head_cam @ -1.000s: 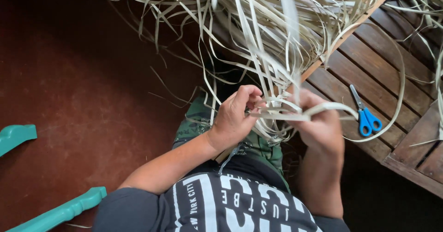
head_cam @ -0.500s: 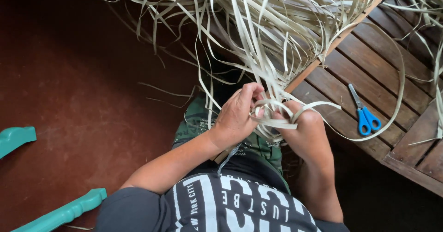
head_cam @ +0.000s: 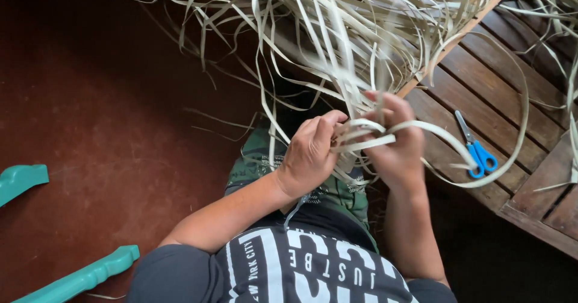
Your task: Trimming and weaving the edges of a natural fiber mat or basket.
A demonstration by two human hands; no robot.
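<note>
left hand (head_cam: 310,155), right hand (head_cam: 394,143) — gripping pale strips (head_cam: 367,139)

Under me the floor (head_cam: 102,116) is dark reddish-brown, smooth and mottled, brighter in the middle and falling to shadow at the far left corner. At my near left, two teal furniture pieces (head_cam: 78,278) with turned, curved outlines lie on it, one longer, one shorter and farther left. To my right runs a slatted bench (head_cam: 512,92) of dark brown wood with a paler edge rail, lit by soft daylight.
</note>
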